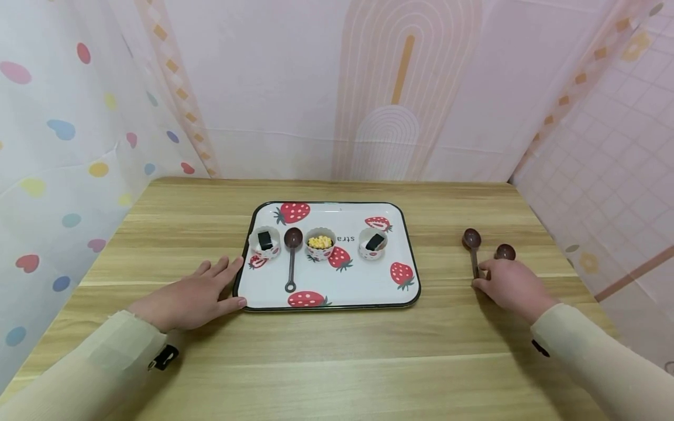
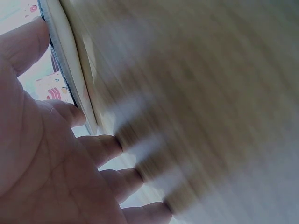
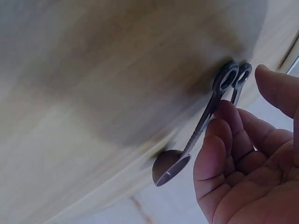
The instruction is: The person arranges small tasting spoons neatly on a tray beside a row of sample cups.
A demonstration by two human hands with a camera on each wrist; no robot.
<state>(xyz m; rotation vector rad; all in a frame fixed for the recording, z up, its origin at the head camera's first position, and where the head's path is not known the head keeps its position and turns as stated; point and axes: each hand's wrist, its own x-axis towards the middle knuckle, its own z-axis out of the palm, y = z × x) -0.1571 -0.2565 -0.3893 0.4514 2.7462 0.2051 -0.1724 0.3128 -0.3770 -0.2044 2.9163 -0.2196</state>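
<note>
Head view: left hand (image 1: 192,295) spread at strawberry-print tray (image 1: 363,286), holding nothing; right hand (image 1: 513,283) half-open, thumb parted, no grip seen, at two brown measuring spoons (image 1: 471,238) right of tray, whose close-set handles (image 3: 205,114) might snag together.

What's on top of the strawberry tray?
On the tray sit a left cup, a brown spoon, a middle cup with yellow bits and a right cup. The patches of tray they cover can't be seen.
</note>
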